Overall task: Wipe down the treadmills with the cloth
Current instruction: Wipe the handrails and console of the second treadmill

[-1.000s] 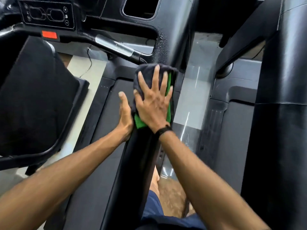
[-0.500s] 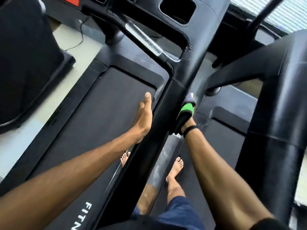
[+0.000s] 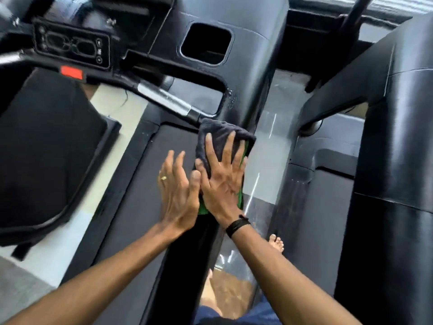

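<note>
Forearms reach up from the bottom edge, both bare, the right one with a dark band (image 3: 237,225) at the wrist. Below them a strip of blue shorts (image 3: 234,313) shows, and a bare foot (image 3: 277,243) stands on the pale floor (image 3: 267,165) between two machines. The left hand (image 3: 178,193) lies flat against the left side of the black side rail (image 3: 187,259), fingers straight and spread, holding nothing; a ring (image 3: 163,177) sits on one finger. Just beside it, thumb touching thumb, the right hand (image 3: 223,184) presses the cloth (image 3: 219,137) onto the top of the same rail, fingers straight and fanned out over the fabric rather than curled round it. The cloth is dark grey above the fingertips, with a green edge showing along the right side of the hand and under the heel of the palm. To the left of the rail runs the dark belt (image 3: 131,207) of the treadmill. Beyond the cloth the rail rises into the console (image 3: 246,43), which has a rounded square opening (image 3: 206,44), a silver grip bar (image 3: 164,99), a red tab (image 3: 71,72) and a button panel (image 3: 72,46). On the right stands the black upright (image 3: 396,184) of a second treadmill.
</note>
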